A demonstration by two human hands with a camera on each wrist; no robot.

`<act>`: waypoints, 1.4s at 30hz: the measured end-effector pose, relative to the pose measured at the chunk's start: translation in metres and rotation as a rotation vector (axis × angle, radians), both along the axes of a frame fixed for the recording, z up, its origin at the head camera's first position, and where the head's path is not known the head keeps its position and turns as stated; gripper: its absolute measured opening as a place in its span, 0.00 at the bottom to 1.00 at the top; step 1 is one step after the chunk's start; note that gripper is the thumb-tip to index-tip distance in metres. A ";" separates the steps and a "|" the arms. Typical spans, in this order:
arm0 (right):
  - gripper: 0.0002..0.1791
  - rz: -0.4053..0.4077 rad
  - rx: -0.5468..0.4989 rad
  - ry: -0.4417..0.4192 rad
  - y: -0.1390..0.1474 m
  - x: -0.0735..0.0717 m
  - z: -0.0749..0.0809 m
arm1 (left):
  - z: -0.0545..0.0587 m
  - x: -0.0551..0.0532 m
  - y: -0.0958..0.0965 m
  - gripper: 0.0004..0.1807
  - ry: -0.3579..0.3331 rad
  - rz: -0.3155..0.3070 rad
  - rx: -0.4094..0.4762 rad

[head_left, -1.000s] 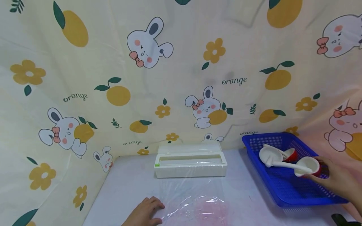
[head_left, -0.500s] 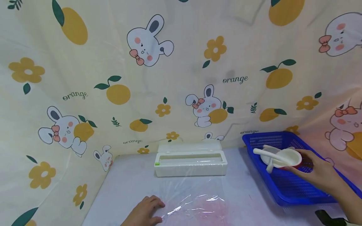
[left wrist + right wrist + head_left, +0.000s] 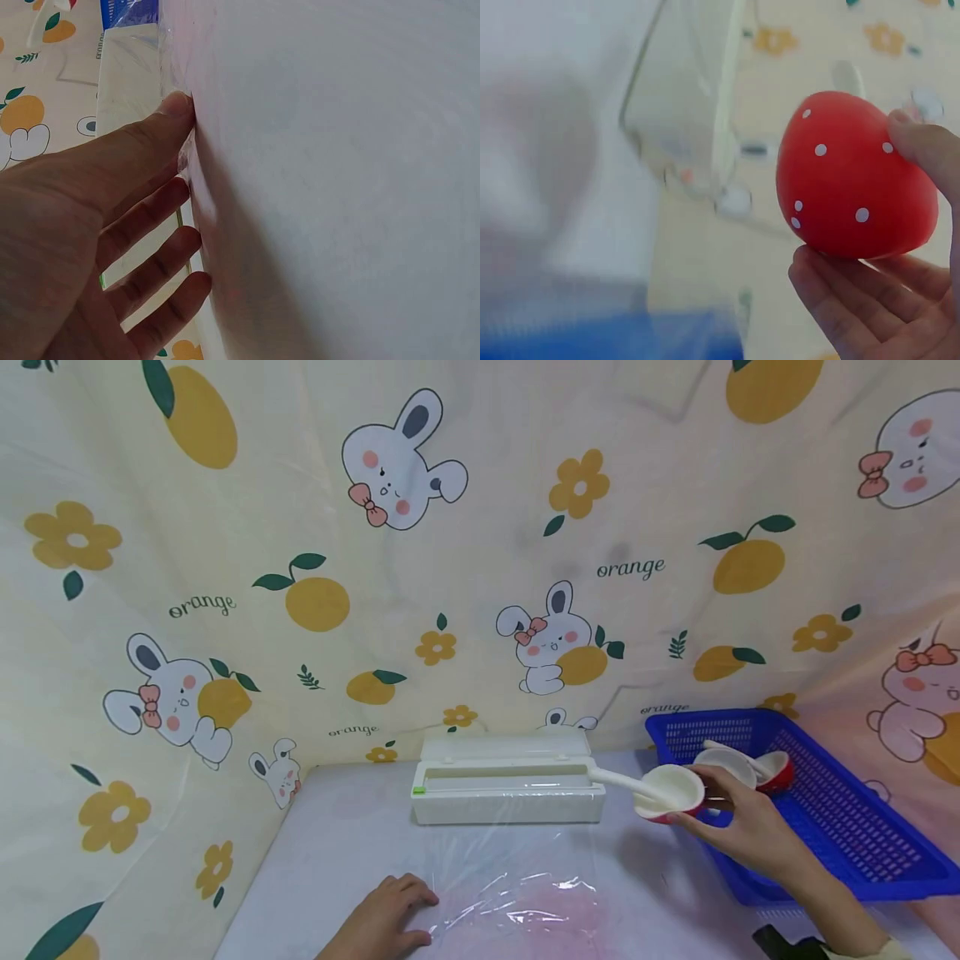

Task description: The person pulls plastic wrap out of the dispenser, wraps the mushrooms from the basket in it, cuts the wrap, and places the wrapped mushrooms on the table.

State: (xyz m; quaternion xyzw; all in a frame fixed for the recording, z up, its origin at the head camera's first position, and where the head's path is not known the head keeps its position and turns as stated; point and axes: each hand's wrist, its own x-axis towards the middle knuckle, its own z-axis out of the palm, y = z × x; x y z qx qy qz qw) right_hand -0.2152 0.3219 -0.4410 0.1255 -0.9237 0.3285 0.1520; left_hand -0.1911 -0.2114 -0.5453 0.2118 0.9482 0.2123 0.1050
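Observation:
My right hand (image 3: 753, 831) grips a red bowl (image 3: 855, 187) with white dots and a white inside. The bowl is tilted in the air, just left of the blue basket. A white spoon (image 3: 618, 778) lies in it, its handle sticking out to the left toward the white cling film box (image 3: 510, 810). My left hand (image 3: 386, 920) rests on the table at the left edge of clear cling film (image 3: 517, 885), which stretches forward from the box. Thumb and fingers touch down at the film's edge in the left wrist view.
The blue basket (image 3: 862, 891) stands at the right with another red bowl (image 3: 782, 772) and a white spoon-like piece (image 3: 723, 764) in it. A patterned cloth (image 3: 465, 527) hangs behind the table. The box's lid (image 3: 506, 747) stands open at the back.
My right hand has lifted the red bowl with the spoon out of the basket and carried it left. The left hand has stayed in place by the film.

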 end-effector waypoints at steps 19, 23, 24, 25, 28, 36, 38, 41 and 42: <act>0.36 0.416 -0.186 -0.025 -0.112 -0.002 -0.065 | 0.000 0.002 0.000 0.20 0.034 -0.010 -0.009; 0.37 0.468 -0.189 -0.065 -0.127 -0.004 -0.073 | -0.001 0.003 0.000 0.21 0.070 -0.028 -0.012; 0.37 0.479 -0.190 -0.071 -0.131 -0.004 -0.074 | -0.001 0.003 0.000 0.21 0.078 -0.032 -0.013; 0.37 0.489 -0.192 -0.075 -0.134 -0.005 -0.075 | -0.002 0.004 0.000 0.21 0.086 -0.036 -0.010; 0.37 0.509 -0.193 -0.088 -0.143 -0.008 -0.076 | -0.001 0.005 0.000 0.22 0.093 -0.036 -0.004; 0.40 0.508 -0.184 -0.183 -0.157 -0.012 -0.084 | 0.001 0.005 0.001 0.15 0.054 -0.039 0.040; 0.40 0.512 -0.182 -0.189 -0.160 -0.013 -0.087 | 0.001 0.006 0.000 0.14 0.067 -0.060 0.025; 0.41 0.506 -0.178 -0.198 -0.163 -0.014 -0.092 | 0.002 0.008 -0.001 0.12 0.100 -0.092 0.022; 0.41 0.500 -0.176 -0.204 -0.164 -0.014 -0.093 | 0.002 0.008 -0.002 0.12 0.109 -0.104 0.032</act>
